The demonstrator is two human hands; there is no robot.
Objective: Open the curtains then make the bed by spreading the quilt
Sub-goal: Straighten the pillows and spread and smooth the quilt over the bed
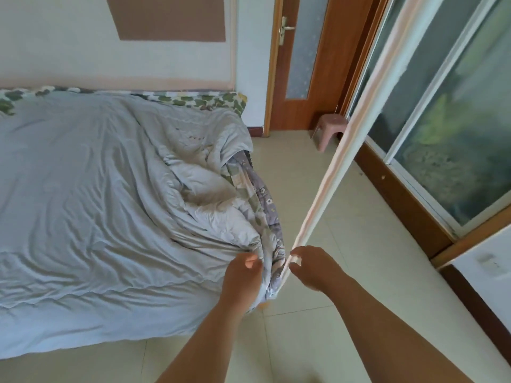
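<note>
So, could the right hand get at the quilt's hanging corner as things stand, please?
Probably yes: the right hand sits right beside the quilt, but it grips the curtain between them and must let go first.

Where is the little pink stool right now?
The pink stool stands on the tiled floor right of centre in the head view, in the corner between the wooden door and the stretched curtain.

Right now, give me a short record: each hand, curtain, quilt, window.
left hand: grips the bunched quilt at the bed's near corner
right hand: grips the curtain's lower end
curtain: gathered into a narrow band, taut down to the right hand
window: glass uncovered
quilt: heaped along the bed's right edge, not spread
</note>
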